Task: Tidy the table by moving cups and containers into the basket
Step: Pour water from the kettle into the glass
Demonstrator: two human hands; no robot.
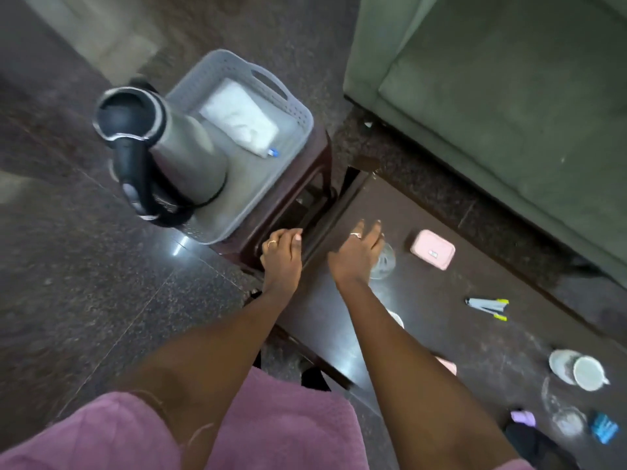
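- Basket: grey, perforated, standing on a dark stool at the end of the desk. I count two things in it: a steel kettle leaning against the near-left wall, and a white pouch lying flat at the back. I judge the task begun but far from finished.
- Left hand: fingers curled loosely at the stool's edge, just beside the basket; it holds nothing that I can see.
- Right hand: fingers spread, lowered over a clear glass on the desk. I cannot tell whether the fingers touch the glass yet; I take this as the next item to go.
- Left on the desk: a pink case near the glass, markers further along, a white cup on its saucer, a second clear glass, and small lilac and blue items, too blurred to name.
- My estimate: the cup and both glasses are still to move.
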